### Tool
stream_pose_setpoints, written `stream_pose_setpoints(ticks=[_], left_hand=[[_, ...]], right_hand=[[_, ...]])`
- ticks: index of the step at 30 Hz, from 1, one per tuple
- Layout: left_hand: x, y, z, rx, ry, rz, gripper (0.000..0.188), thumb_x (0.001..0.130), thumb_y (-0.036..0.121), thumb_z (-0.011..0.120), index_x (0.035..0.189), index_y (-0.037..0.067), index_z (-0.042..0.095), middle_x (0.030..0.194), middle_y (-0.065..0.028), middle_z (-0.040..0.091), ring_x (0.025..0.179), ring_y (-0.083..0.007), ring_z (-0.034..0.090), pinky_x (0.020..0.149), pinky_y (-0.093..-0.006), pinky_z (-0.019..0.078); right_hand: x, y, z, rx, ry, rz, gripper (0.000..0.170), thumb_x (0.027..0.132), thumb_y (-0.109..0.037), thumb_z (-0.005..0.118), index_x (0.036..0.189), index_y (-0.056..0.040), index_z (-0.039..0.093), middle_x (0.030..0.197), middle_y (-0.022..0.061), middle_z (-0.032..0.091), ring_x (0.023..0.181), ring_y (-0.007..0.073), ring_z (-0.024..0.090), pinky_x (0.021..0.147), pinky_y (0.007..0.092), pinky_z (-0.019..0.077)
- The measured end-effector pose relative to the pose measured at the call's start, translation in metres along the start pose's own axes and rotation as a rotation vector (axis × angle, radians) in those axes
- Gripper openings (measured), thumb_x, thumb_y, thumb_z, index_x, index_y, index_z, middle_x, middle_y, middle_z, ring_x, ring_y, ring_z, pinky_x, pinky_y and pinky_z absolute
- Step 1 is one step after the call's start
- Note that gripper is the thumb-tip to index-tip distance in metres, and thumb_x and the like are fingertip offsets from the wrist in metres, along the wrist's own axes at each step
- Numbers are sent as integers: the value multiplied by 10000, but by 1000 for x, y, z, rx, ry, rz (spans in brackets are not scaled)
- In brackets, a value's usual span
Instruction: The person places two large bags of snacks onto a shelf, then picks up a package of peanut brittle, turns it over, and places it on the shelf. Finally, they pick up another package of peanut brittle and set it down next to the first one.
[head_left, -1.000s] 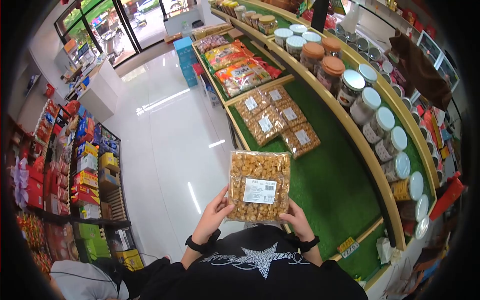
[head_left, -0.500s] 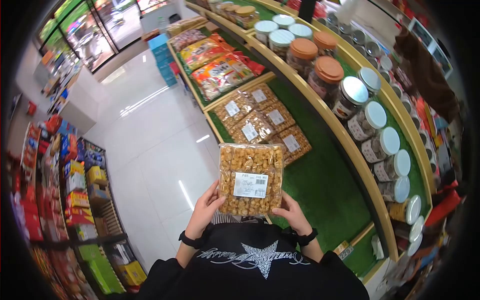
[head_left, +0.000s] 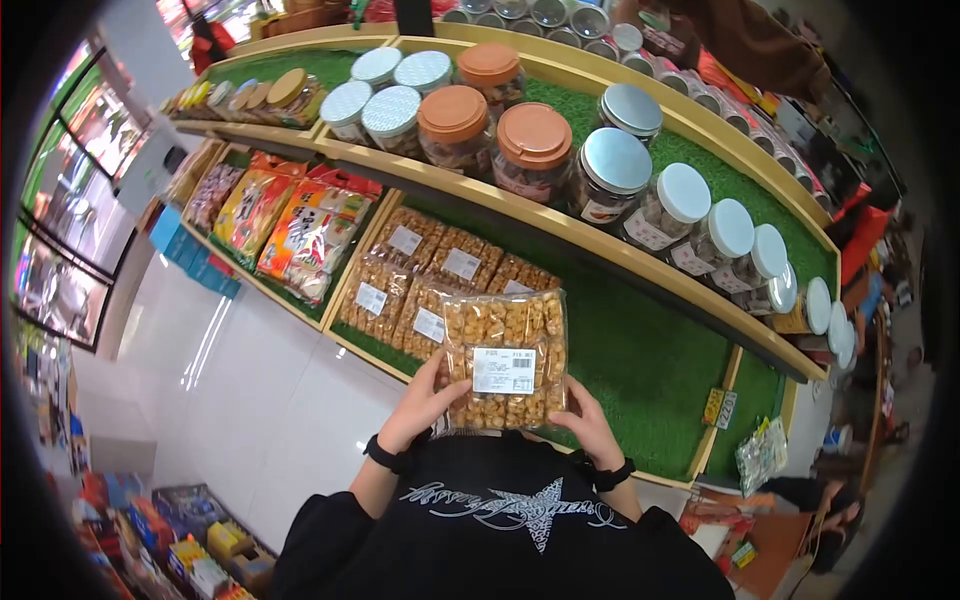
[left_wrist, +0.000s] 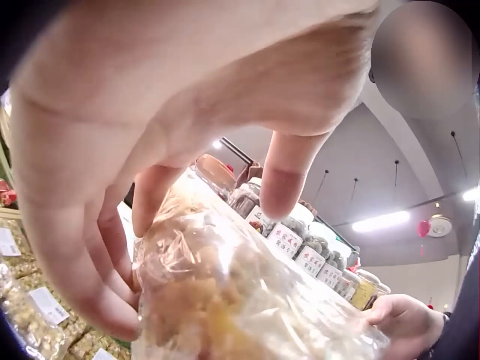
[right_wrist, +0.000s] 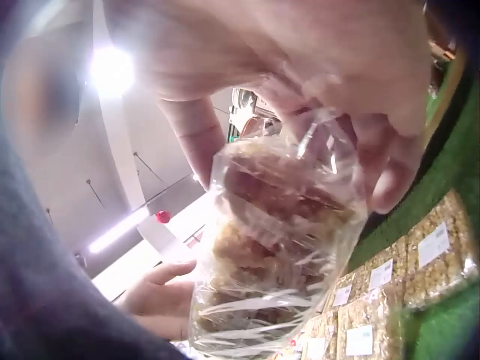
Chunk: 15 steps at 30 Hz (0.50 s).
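A square clear-wrapped pack of golden puffed snack (head_left: 505, 335) with a white label facing up is held in front of the chest. The left hand (head_left: 425, 405) grips its lower left edge, thumb on top and fingers beneath. At its lower right corner the right hand (head_left: 592, 432) pinches it, thumb on the front. The wrapped side of the pack (left_wrist: 232, 285) shows under the left palm in the left wrist view, and the crinkled wrapper (right_wrist: 277, 232) lies between the right thumb and fingers in the right wrist view. Similar packs (head_left: 462, 262) lie behind it on green matting.
Lidded jars (head_left: 535, 150) line the raised wooden shelf (head_left: 560, 225) beyond. Bright snack bags (head_left: 310, 230) fill a compartment at the left. Green matting (head_left: 640, 380) lies right of the packs, with a small price tag (head_left: 719, 408) near its right divider. White tiled floor (head_left: 270, 400) is at the left.
The head view has turned toward the shelf, so the jars and laid-out packs now stand more directly ahead. Both hands keep their hold on the pack, which stays before the chest.
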<state>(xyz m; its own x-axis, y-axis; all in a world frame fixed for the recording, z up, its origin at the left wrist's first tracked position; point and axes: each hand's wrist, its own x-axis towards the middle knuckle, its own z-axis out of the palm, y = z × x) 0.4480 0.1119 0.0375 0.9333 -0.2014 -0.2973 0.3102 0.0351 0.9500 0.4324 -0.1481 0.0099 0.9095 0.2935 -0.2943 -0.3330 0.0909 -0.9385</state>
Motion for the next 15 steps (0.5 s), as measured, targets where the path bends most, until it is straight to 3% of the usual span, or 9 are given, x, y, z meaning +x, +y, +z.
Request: stream_pose_setpoints(ticks=[1,2,4,7,10,12,13,15], left_hand=[[13,-15,-12,305,51,36,657,746,196,623,1262,-59,308,1049,-153,508,952,-197,493,804,-291,408],[19,-27,-20,308,24,19,657,746,196,623,1262,-59,308,1049,-153,508,952,-197,493,804,-291,408],[30,-20,-24,364,-1,71,711,726,227,633,1283,-46,286,1064,-172,488,961,-229,489,818,-308,404],[47,-29,-35,350,-143,1,704,732,207,617,1300,-25,272,1109,-183,471,978,-246,484,848,-317,393],[60,-39,-41,292,-283,-60,708,729,192,608,1309,-21,261,1113,-178,474,972,-244,486,863,-310,383],[69,-42,-42,347,-331,-108,720,720,186,610,1312,-21,256,1111,-175,482,975,-238,488,875,-302,375],[76,-53,-43,348,-342,-35,722,716,181,606,1313,-22,255,989,-140,519,897,-212,495,816,-296,391],[95,-75,-47,371,-398,-47,723,719,180,599,1318,-20,248,916,-117,512,835,-195,487,763,-288,394]], right_hand=[[5,11,1,-189,80,-94,633,677,-47,628,1248,23,362,1118,95,486,994,177,480,861,276,380],[6,19,5,-376,158,-178,628,652,-56,634,1223,32,388,1111,108,481,1012,197,468,868,285,372],[8,23,16,-341,248,-89,605,612,-70,625,1172,50,431,1102,124,462,1042,227,449,881,296,362],[4,37,29,-218,386,-70,577,652,-76,621,1183,42,425,1103,123,466,1055,218,447,889,289,359],[0,49,44,-59,494,33,598,707,-70,605,1247,24,365,1092,113,475,1059,202,451,888,283,365],[5,42,57,57,548,-28,640,759,-57,571,1315,4,258,1105,103,475,1036,185,467,873,284,378],[5,39,60,57,557,63,692,767,-35,552,1348,-15,177,1134,106,472,1009,173,483,867,287,381],[12,47,61,98,591,124,692,769,-33,548,1351,-26,175,1145,112,470,998,167,487,861,280,382]])
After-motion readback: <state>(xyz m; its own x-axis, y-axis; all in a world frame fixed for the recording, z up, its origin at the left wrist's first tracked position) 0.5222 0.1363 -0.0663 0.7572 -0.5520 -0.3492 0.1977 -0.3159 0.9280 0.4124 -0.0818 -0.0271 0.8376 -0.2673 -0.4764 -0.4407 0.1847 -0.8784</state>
